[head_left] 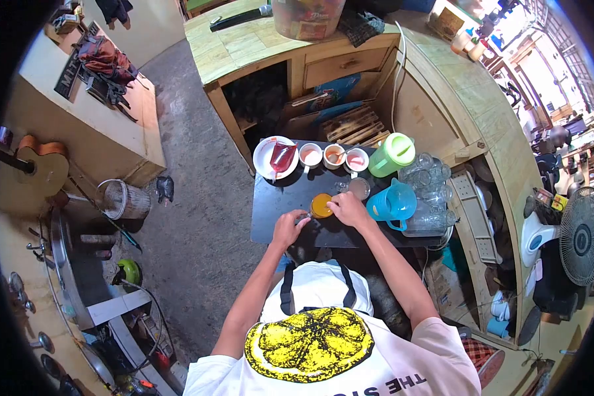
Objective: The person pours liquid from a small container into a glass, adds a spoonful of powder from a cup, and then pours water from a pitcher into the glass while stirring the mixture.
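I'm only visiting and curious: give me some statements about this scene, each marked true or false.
1. The left hand and right hand are both at a clear glass mug of orange liquid. True.
2. Five round white cups stand beside the bowl. False: only three white cups stand there.
3. A red plastic packet lies in the round white bowl. True.
4. A translucent blue plastic pitcher stands left of the glass mug. False: the blue pitcher is on its right.
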Motion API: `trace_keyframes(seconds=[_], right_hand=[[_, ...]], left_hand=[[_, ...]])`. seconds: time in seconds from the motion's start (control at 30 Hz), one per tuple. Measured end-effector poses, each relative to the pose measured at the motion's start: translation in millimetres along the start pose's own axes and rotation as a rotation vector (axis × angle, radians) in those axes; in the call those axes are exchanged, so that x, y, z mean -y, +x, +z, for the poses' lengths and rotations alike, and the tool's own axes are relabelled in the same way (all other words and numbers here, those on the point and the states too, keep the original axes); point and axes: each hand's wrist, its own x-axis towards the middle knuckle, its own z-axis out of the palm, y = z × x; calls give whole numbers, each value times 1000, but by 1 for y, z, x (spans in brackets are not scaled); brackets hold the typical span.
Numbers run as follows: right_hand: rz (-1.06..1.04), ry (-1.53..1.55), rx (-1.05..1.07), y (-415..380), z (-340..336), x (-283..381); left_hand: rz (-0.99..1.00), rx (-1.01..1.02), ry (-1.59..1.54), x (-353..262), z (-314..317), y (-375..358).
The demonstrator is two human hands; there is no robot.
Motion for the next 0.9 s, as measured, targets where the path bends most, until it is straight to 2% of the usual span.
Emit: trace_keyframes(seconds=[0.17, 0.27, 0.37, 0.47, 0.67, 0.77, 0.9], right_hand=[[-22, -86, -107, 1, 4, -4], [-21, -15, -2, 0, 4, -6], [-29, 46, -37, -1, 2, 0], [8, -37, -105, 1, 4, 1], [-21, 86, 4, 1, 1, -4], [3, 3, -81, 1, 1, -1], [6, -11, -26, 2, 1, -4]], left_hand=[[32, -19, 1, 3, 2, 1], [24, -4, -5, 0, 0, -1], [20, 1, 22, 1, -1, -1], [32, -8, 8, 5, -1, 0], [0, -16, -26, 16, -6, -3], [-23, -7, -25, 23, -9, -11], [-61, 17, -65, 34, -7, -21]])
